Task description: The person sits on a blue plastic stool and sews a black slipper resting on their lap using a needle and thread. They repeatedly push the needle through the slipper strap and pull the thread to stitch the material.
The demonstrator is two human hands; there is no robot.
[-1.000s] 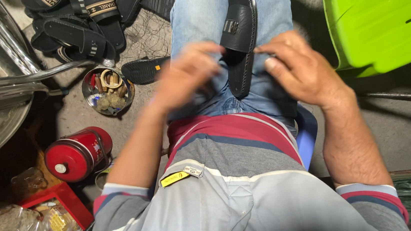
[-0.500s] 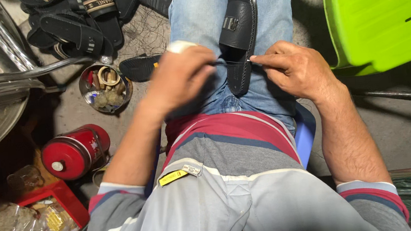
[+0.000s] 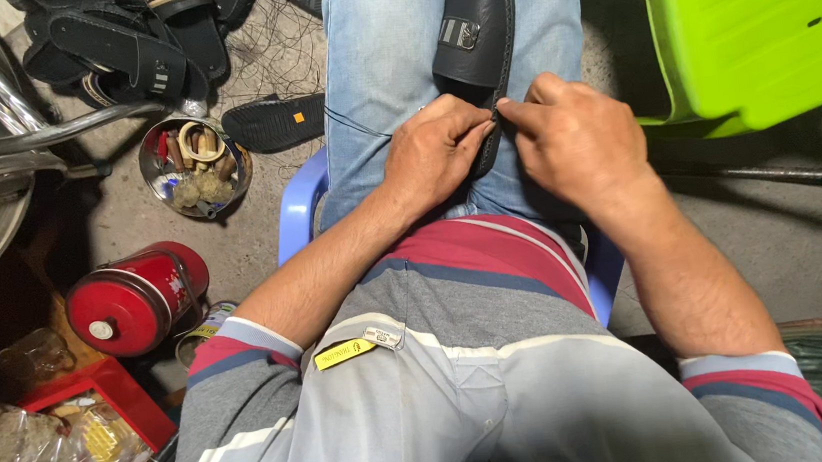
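Your left hand (image 3: 439, 153) and right hand (image 3: 578, 140) meet at the near end of the black sandal (image 3: 477, 29) lying along your lap on the jeans, fingertips of both pinching its edge. A thin thread (image 3: 356, 124) runs off to the left. On the floor sit a round tin of odds and ends (image 3: 194, 166) and a red canister (image 3: 131, 298).

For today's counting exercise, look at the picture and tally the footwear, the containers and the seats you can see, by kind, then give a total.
Black slide sandal on the lap, pinched by left hand and right hand: 1
Loose black sole on the floor: 1
Round metal tin of odds and ends: 1
Red cylindrical flask lying on its side: 1
Lime-green plastic chair: 1
Blue plastic stool: 1
Total: 6
The heap of black sandals is too tangled to count.
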